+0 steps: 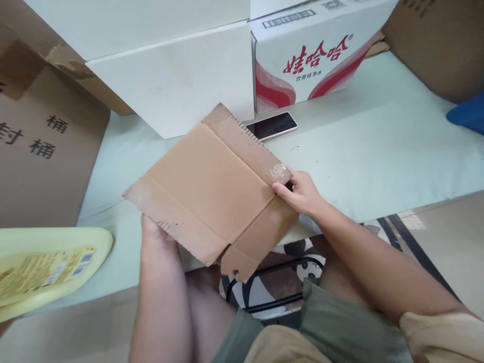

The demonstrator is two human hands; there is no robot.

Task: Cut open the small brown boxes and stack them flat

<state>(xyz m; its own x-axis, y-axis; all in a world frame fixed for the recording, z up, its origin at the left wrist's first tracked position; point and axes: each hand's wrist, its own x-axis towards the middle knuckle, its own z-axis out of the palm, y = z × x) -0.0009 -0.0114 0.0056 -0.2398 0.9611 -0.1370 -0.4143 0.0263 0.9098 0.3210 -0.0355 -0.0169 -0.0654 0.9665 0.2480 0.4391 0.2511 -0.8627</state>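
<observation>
Yellow plastic, shaped into a rounded container (88,275) with a printed label, lies left of the left fingers, and a large brown cardboard carton with black printed characters (49,136) stands farther out beyond them. The left hand (156,231) reaches under the near left edge of a creased, flattened brown corrugated cardboard piece (212,176); its fingers are hidden, so I cannot tell how they close. The cardboard is held between the two hands, tilted, over the near edge of the pale green-covered desk (378,146). It should be light, stiff across its panels but ready to bend at the creases, and easily torn at the edges; opposite margins look the best hold. It has a plain tan middle, rough ribbed edges, a shiny patch at one corner and a notched flap. Just beyond it lies a dark-screened, pale-rimmed phone (274,126). The right hand (304,190) pinches the right corner, thumb on top. Past its fingers stands a white carton with red lettering (306,65); far right is a blue object (469,113), partly out of view.
</observation>
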